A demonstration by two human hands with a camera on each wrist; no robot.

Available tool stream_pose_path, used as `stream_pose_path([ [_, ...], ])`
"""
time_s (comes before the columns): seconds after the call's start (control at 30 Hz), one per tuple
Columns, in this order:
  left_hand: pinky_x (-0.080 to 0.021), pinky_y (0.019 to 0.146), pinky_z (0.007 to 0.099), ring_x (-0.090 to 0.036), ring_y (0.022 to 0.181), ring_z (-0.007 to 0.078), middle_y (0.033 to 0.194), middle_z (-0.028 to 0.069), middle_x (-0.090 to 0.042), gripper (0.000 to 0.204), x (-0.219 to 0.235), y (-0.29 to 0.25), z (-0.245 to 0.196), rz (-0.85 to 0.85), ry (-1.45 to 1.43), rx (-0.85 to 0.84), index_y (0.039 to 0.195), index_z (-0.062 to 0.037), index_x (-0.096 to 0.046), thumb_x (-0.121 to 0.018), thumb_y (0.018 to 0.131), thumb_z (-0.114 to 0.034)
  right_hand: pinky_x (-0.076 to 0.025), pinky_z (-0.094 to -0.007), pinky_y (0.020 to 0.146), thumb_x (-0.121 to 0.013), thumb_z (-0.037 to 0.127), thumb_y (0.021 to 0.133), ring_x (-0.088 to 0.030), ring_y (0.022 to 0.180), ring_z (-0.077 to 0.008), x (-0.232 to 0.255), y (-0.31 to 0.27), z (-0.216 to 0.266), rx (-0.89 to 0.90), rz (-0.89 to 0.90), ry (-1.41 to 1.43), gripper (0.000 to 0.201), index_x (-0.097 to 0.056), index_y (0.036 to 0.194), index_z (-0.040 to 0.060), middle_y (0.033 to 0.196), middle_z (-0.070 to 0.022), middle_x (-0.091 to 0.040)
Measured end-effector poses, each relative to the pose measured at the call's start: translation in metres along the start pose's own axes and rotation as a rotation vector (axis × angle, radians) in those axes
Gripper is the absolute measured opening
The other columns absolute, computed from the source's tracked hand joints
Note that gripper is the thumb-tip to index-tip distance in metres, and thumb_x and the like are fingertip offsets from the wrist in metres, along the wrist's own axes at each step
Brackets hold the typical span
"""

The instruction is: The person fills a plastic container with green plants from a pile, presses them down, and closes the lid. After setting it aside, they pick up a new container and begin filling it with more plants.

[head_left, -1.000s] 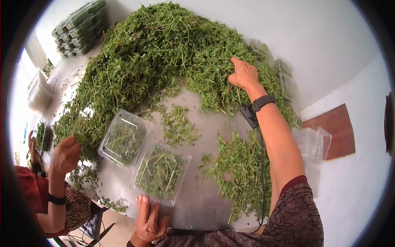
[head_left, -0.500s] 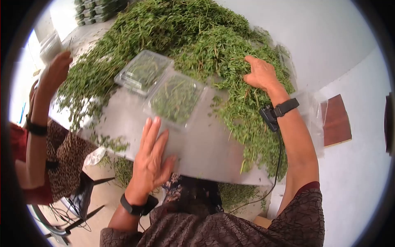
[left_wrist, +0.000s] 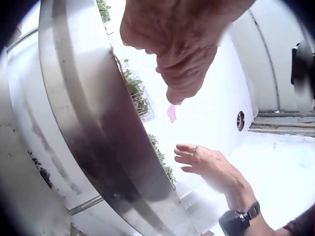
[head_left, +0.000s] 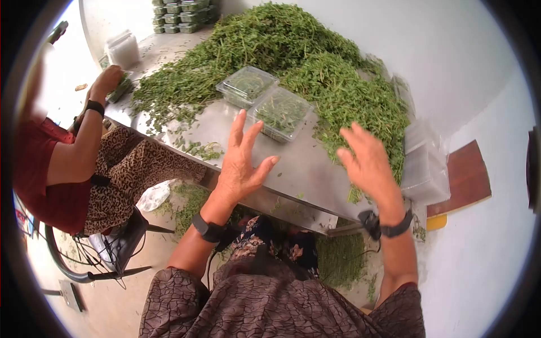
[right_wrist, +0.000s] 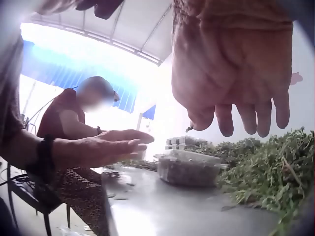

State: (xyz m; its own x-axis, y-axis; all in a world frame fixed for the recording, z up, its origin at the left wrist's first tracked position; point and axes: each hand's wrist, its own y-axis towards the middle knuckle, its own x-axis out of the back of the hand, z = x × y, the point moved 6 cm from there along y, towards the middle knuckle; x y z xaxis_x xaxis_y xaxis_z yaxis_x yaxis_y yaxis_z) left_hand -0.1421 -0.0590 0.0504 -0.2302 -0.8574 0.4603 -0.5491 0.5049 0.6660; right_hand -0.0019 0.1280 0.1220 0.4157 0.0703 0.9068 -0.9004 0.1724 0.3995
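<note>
Seated person (head_left: 67,163): At far left in a red top, with the seated person's hand (head_left: 108,80) now down at a small pack of greens (head_left: 120,89) by the table's edge; half a second earlier it was raised in the air.
Back-left corner: A stack of clear tubs (head_left: 122,49) stands near tiers of filled boxes (head_left: 183,16).
Left hand (head_left: 242,163): Raised at the table's front edge, fingers spread, thumb apart, holding nothing — it stays open-palmed from the previous frame.
Clear containers (head_left: 283,112): Two, filled with greens, side by side on the steel table (head_left: 298,174), just beyond the left fingertips.
Front edge: It slants down to the right, with a stretch of bare steel between the containers and the rim.
Heap of greens (head_left: 270,34): It curves behind the containers and down their right side.
Right hand (head_left: 369,163): Blurred, fingers extended and holding nothing — lifted off the greens it rested on earlier, with steel surface between the two hands.
Right end: Nested clear trays (head_left: 425,174) sit just beside the greens, close to the wall.
</note>
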Motion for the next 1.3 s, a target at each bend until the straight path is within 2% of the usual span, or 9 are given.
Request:
stream_pose_path([
  [0.1,-0.034,0.105,0.0492,-0.027,0.136,0.0422,0.149,0.0250,-0.021,0.068,0.002,0.008,-0.002,-0.027,0.137,-0.059,0.132,-0.0037,-0.044,-0.072,0.076,-0.031,-0.035,-0.0479,0.100,-0.058,0.020,0.087,-0.049,0.117,-0.0388,-0.018,-0.031,0.026,0.054,0.006,-0.004,0.040,-0.056,0.119,-0.0035,0.126,-0.0313,-0.050],
  [0.2,-0.035,0.104,0.0499,-0.025,0.134,0.0480,0.145,0.0340,-0.019,0.074,-0.009,0.015,0.007,0.022,0.156,0.066,0.133,-0.0028,-0.042,-0.074,0.075,-0.037,-0.035,-0.0465,0.101,-0.059,0.020,0.086,-0.049,0.117,-0.0387,-0.040,-0.050,0.025,-0.020,0.052,0.099,0.039,-0.057,0.117,-0.0039,0.126,-0.0286,-0.051],
  [0.3,-0.034,0.104,0.0508,-0.026,0.134,0.0482,0.143,0.0362,-0.021,0.081,-0.014,0.020,0.016,0.038,0.109,0.170,0.134,-0.0017,-0.039,-0.076,0.073,-0.040,-0.036,-0.0443,0.099,-0.061,0.017,0.084,-0.050,0.115,-0.0376,-0.055,-0.060,0.013,-0.026,-0.027,0.147,0.036,-0.059,0.113,-0.0042,0.123,-0.0239,-0.056],
  [0.5,-0.028,0.105,0.0541,-0.030,0.128,0.0518,0.137,0.0408,-0.026,0.087,-0.019,0.034,0.007,-0.032,0.199,0.077,0.134,0.0015,-0.038,-0.079,0.069,-0.041,-0.039,-0.0426,0.096,-0.063,0.013,0.078,-0.053,0.110,-0.0340,-0.057,-0.058,0.007,-0.060,-0.128,0.229,0.031,-0.062,0.104,-0.0041,0.113,-0.0190,-0.063],
  [0.83,-0.028,0.103,0.0555,-0.034,0.123,0.0518,0.131,0.0409,-0.032,0.088,-0.043,0.042,0.003,-0.002,0.284,0.054,0.130,-0.0007,-0.042,-0.079,0.065,-0.046,-0.041,-0.0430,0.094,-0.065,0.013,0.078,-0.054,0.108,-0.0339,-0.060,-0.061,0.009,-0.039,-0.187,0.197,0.031,-0.061,0.103,-0.0044,0.113,-0.0190,-0.062],
  [0.9,-0.034,0.100,0.0553,-0.035,0.124,0.0515,0.132,0.0408,-0.032,0.089,-0.045,0.044,0.000,-0.014,0.396,0.109,0.131,-0.0006,-0.041,-0.079,0.066,-0.047,-0.041,-0.0431,0.094,-0.065,0.012,0.077,-0.054,0.108,-0.0341,-0.059,-0.061,0.009,-0.034,-0.199,0.197,0.031,-0.061,0.103,-0.0045,0.113,-0.0189,-0.062],
  [1.03,-0.034,0.098,0.0560,-0.037,0.120,0.0516,0.129,0.0415,-0.033,0.085,-0.051,0.044,-0.010,-0.026,0.452,0.129,0.130,0.0004,-0.042,-0.078,0.067,-0.044,-0.040,-0.0432,0.095,-0.065,0.012,0.077,-0.053,0.108,-0.0340,-0.058,-0.061,0.011,-0.032,-0.208,0.209,0.031,-0.061,0.103,-0.0044,0.113,-0.0189,-0.062],
  [1.1,-0.035,0.093,0.0540,-0.040,0.110,0.0483,0.123,0.0368,-0.036,0.082,-0.053,0.044,-0.012,-0.080,0.420,0.093,0.125,0.0018,-0.043,-0.079,0.064,-0.039,-0.040,-0.0432,0.095,-0.065,0.011,0.077,-0.053,0.108,-0.0340,-0.058,-0.061,0.011,-0.046,-0.213,0.224,0.031,-0.061,0.103,-0.0042,0.113,-0.0187,-0.062],
  [1.3,-0.038,0.094,0.0551,-0.040,0.112,0.0499,0.118,0.0367,-0.039,0.077,-0.038,0.047,-0.029,-0.184,0.259,0.002,0.122,0.0019,-0.043,-0.080,0.062,-0.030,-0.039,-0.0429,0.095,-0.066,0.011,0.077,-0.053,0.109,-0.0336,-0.056,-0.060,0.012,-0.050,-0.183,0.205,0.031,-0.061,0.103,-0.0034,0.114,-0.0179,-0.062],
])
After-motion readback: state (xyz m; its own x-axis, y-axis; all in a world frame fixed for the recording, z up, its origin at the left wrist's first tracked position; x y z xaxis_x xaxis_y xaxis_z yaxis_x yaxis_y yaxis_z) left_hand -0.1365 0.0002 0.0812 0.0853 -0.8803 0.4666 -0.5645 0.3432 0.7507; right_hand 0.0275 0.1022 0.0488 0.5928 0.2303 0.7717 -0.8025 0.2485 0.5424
